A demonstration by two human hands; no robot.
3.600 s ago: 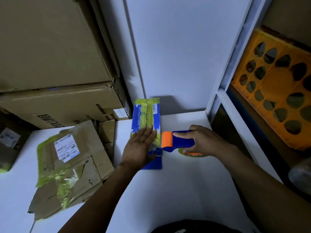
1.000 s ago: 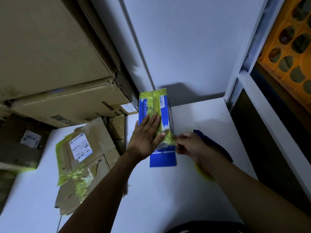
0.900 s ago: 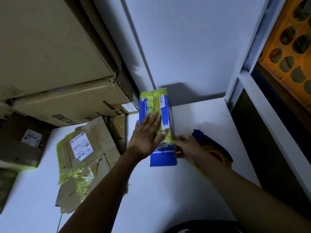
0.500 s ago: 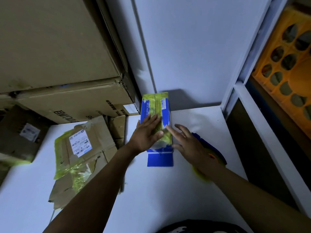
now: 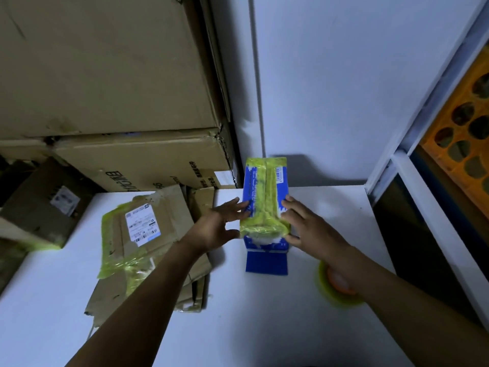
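Note:
A blue box (image 5: pixel 264 264) wrapped along its top in yellow-green tape lies on the white table (image 5: pixel 238 327), its far end toward the wall. My left hand (image 5: pixel 218 225) rests against the box's left side, fingers straight and thumb at the near end. My right hand (image 5: pixel 308 227) presses the right side with straight fingers. The box sits between both palms. A yellow-green tape roll (image 5: pixel 340 290) with an orange core lies on the table, partly hidden under my right forearm.
Flattened cardboard (image 5: pixel 164 226) with a shipping label and loose tape lies left of the box. Large stacked cartons (image 5: pixel 132 160) fill the back left, with a small box (image 5: pixel 39 207) beside them. An orange crate (image 5: pixel 465 144) sits in the shelf at right.
My left hand slid off the top of the box to its left side. My right hand left the tape end and moved to the box's right side.

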